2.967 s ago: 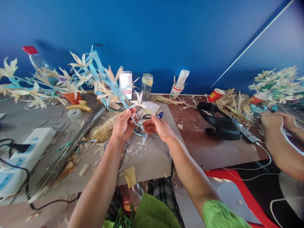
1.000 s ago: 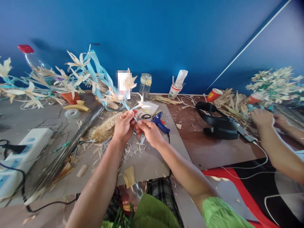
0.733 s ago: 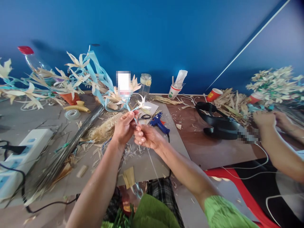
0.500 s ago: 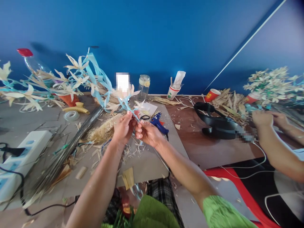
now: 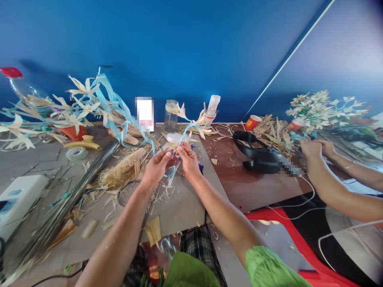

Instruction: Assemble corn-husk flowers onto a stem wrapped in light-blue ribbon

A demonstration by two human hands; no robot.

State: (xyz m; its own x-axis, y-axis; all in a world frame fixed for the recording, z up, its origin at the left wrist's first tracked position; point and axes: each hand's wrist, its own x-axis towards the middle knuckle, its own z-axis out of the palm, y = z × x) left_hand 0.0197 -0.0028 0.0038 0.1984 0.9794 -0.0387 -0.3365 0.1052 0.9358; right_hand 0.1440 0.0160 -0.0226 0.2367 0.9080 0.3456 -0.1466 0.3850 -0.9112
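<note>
My left hand (image 5: 158,168) and my right hand (image 5: 189,162) meet above the near table, thumbs and fingertips pinched close together. Between the right fingers is a stem wrapped in light blue ribbon, part of a flower sprig (image 5: 188,128) whose pale, husk-like petals point up and right. A loose light blue ribbon (image 5: 112,95) arches from the left down to my left fingers, which pinch it near the stem. Behind the right hand, a blue glue gun (image 5: 201,169) is mostly hidden. Left of my hands lie a corn cob (image 5: 127,167) and a bundle of thin wires (image 5: 70,203).
Husk flowers (image 5: 79,105), a tape roll (image 5: 76,153) and a power strip (image 5: 22,199) are at left. At the back stand a clear jar (image 5: 171,119) and a paper cup (image 5: 210,116). A black headset (image 5: 263,157) lies at right, near another person's hands (image 5: 312,153).
The flower sprig has swung from upper left to upper right of my hands, and my right hand has turned more upright. The view has shifted slightly to the right.
</note>
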